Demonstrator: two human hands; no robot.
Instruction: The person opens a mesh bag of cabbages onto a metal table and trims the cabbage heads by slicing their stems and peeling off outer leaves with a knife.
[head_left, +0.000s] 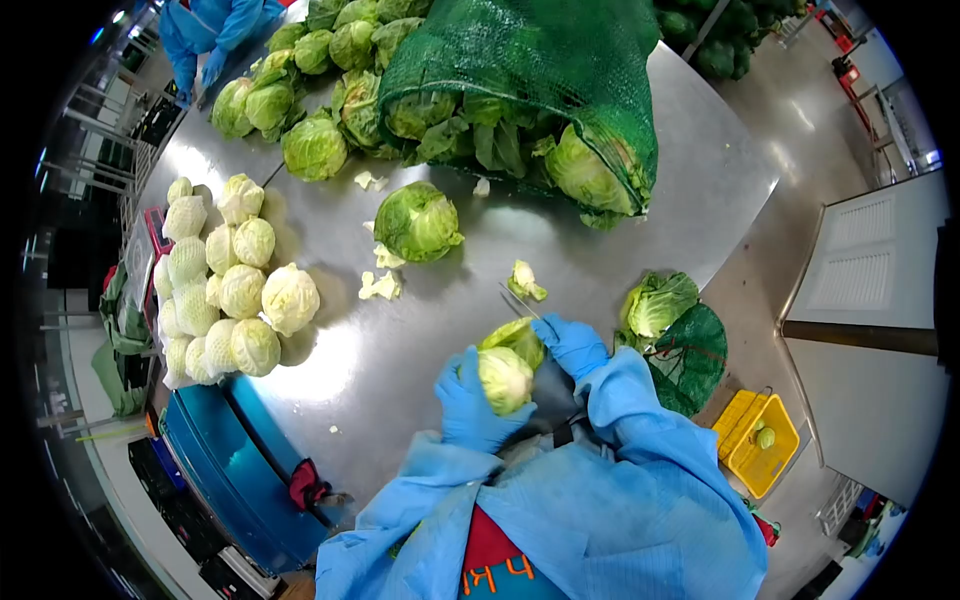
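Cups the cabbage (507,380) in the left hand (468,408), just left of the right hand's (573,346) grip, and there clasps a knife (519,299), blade slanting forward-left.

Bright overhead glare on steel; fisheye-curved edges.

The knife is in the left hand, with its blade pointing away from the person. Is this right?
Wrong hand: the head view shows the knife in the right hand; the left hand holds a cabbage. The blade does point away.
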